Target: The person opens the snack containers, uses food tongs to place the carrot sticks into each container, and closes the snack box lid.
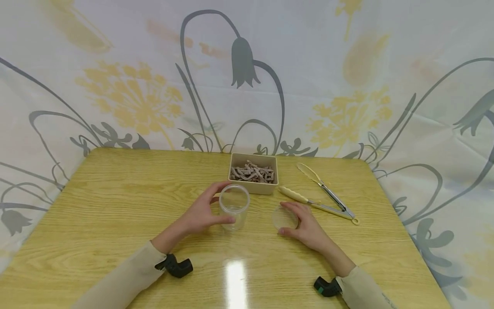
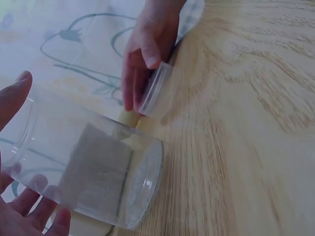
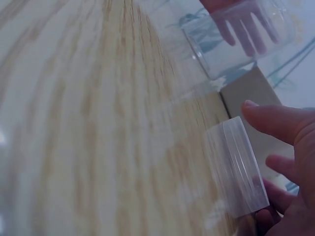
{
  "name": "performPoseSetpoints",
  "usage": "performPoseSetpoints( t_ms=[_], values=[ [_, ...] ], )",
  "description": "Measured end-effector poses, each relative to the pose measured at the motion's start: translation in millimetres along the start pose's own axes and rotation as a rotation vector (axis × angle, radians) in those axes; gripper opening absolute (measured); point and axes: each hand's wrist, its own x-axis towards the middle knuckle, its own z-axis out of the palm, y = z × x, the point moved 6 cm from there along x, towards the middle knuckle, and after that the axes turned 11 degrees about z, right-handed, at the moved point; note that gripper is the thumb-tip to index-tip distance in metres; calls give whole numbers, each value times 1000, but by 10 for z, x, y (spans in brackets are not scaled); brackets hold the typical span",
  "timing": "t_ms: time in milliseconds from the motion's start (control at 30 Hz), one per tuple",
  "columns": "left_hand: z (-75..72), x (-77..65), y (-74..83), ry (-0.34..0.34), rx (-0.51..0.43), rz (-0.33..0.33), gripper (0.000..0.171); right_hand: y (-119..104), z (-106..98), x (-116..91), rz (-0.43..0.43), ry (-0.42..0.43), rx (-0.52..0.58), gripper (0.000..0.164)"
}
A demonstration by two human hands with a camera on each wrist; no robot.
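Observation:
A clear jar [image 1: 234,210] with an open mouth stands at the middle of the table. My left hand [image 1: 206,210] holds it from the left, thumb across the front and fingers behind. Through the clear wall the fingers [image 3: 246,32] show in the right wrist view. To the right, a clear round lid [image 1: 284,218] lies flat on the wood. Around its right side is my right hand [image 1: 306,227], thumb and fingers spread. In the right wrist view the thumb stands slightly off the lid's edge [image 3: 241,167], while other fingertips are close against it.
Behind the jar, a beige box [image 1: 254,187] holds a heap of brownish-grey strips [image 1: 252,172]. Tongs [image 1: 339,208] with cream handles lie spread at the right, near my right hand. A flower-patterned cloth [image 1: 247,107] hangs beyond the wooden table's [image 1: 135,193] back edge.

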Motion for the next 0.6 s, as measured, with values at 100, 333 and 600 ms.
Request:
performPoseSetpoints(
  t_ms=[100, 333, 600],
  values=[
    [5, 21, 7, 3, -4, 7, 84, 3, -21, -6, -3, 1, 12, 68],
    [48, 39, -3, -16, -81, -4, 77, 1, -168, -37, -42, 45, 6, 59],
    [50, 46, 23, -23, -105, 7, 78, 41, -613, -55, -162, 285, 120, 35]
  ],
)
